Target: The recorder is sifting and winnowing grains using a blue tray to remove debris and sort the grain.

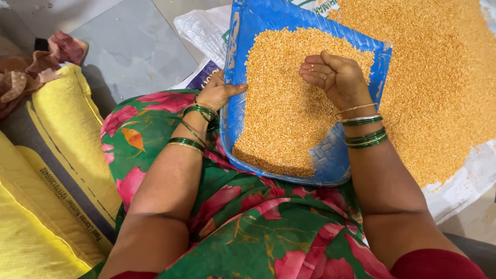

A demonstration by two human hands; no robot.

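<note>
A blue woven winnowing tray rests on my lap, half covered with yellow split lentils. My left hand grips the tray's left rim, thumb over the edge onto the grain. My right hand hovers over the lentils near the tray's upper right, fingers curled inward into a loose fist; whether it holds any grain is hidden. Both wrists carry green and gold bangles.
A large heap of the same lentils lies on a white plastic sheet to the right. A yellow woven sack sits at my left, with crumpled cloth behind it. Grey stone floor shows beyond.
</note>
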